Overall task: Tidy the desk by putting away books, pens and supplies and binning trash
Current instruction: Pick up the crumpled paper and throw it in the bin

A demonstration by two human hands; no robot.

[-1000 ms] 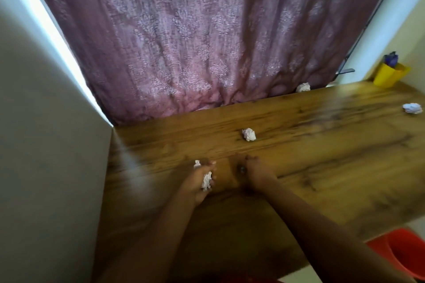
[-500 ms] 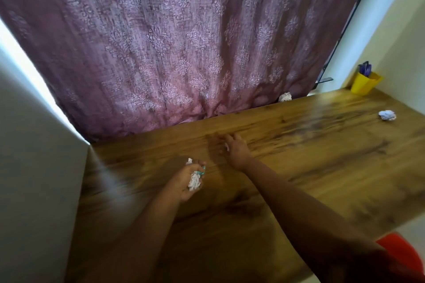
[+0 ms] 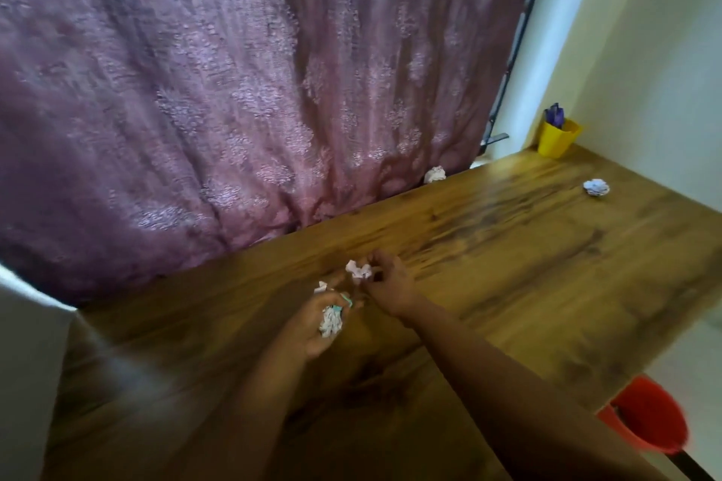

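Both hands are loaded over mid-desk (image 3: 508, 246). My left hand (image 3: 312, 324) is curled round a paper wad (image 3: 330, 321), with a bit of teal (image 3: 346, 300) and another white scrap (image 3: 320, 287) poking out by the fingers. Right hand (image 3: 390, 287) pinches a second wad (image 3: 358, 269) at the fingertips, just beside the left.

Two more wads are on the desk: one at the curtain (image 3: 234, 90) foot (image 3: 434, 174), one far right (image 3: 596, 187), near the yellow cup (image 3: 556, 139). Red bin (image 3: 644, 418) sits below the desk's near right edge, well apart from both hands.

Risks as I read them:
- Left hand looks full. Stuffing the right's wad into it could pop the loose scrap or the teal piece out onto the desk or floor.
- The fingertip pinch is light and crumpled paper springs back, so a fast swing to the bin could shed the wad.
- The bin is low and half hidden by the desk edge. A toss from here likely misses; carry it over the rim.
- The wad at the curtain is close against the folds, so a reach could push it under the fabric.
- The frame is blurred, so I can't tell exactly what the teal piece is. Might be a supply, not trash; check before binning.
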